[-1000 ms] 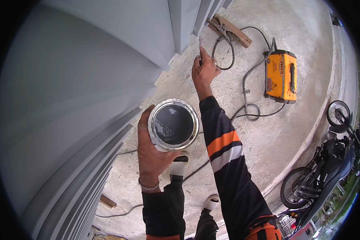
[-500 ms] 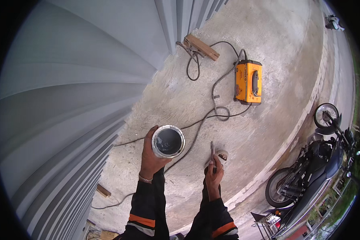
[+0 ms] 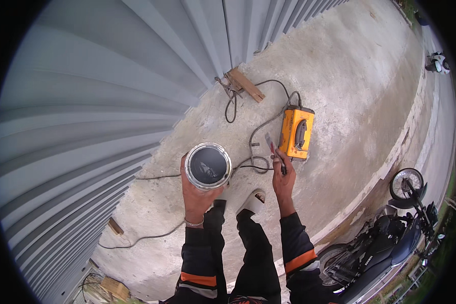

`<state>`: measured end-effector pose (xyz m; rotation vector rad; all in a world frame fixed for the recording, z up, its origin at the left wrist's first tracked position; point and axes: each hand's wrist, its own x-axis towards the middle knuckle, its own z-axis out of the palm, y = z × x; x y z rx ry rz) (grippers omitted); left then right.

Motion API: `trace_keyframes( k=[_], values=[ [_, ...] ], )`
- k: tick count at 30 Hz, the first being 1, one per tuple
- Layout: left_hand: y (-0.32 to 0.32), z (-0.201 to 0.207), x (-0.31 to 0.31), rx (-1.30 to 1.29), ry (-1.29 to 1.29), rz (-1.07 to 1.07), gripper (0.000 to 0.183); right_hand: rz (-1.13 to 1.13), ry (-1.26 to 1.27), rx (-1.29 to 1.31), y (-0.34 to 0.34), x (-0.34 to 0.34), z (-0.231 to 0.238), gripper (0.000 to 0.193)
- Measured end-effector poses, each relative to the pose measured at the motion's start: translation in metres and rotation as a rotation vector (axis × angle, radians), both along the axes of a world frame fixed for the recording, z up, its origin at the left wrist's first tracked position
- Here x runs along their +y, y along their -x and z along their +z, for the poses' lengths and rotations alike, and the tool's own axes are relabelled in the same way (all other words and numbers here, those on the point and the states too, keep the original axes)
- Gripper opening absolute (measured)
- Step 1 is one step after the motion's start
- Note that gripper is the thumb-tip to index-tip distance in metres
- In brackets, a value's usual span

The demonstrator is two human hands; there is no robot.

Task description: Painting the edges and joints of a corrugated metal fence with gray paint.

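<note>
My left hand (image 3: 196, 201) grips an open round metal can (image 3: 208, 145) from its side, fingers wrapped round the wall. Dark grey paint (image 3: 206, 164) shows inside it, with a lighter streaky patch on the surface. In my right hand (image 3: 283, 181) is a paintbrush (image 3: 270, 144), pinched by its handle, bristle end pointing forward and a little left. The brush is apart from the can, to its right, and in this view overlaps the floor just left of an orange machine. Part of its handle is hidden by my fingers.
A grey corrugated metal wall (image 3: 86, 131) fills the left side. Ahead, the orange machine (image 3: 290, 130) has cables (image 3: 253, 133) trailing over the concrete floor, near a wooden block (image 3: 245, 85). My sandalled foot (image 3: 253, 201) is below; a motorcycle (image 3: 377, 248) stands right.
My right hand has moved forward with the brush, from near my foot to beside the orange machine. The view has shifted; my left hand still holds the can.
</note>
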<state>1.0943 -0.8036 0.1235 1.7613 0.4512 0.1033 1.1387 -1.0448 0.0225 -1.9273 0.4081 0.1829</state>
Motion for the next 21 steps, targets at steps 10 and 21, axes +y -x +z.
trace_keyframes(
  k=[10, 21],
  values=[
    [-0.078, -0.128, -0.019, 0.102, 0.119, 0.235, 0.12, -0.073, -0.407, 0.041, -0.204, 0.071, -0.136, 0.048],
    [-0.115, -0.167, -0.008, 0.327, -0.046, 0.205, 0.127, -0.262, -0.632, 0.201, -0.336, 0.15, -0.27, 0.053]
  ],
)
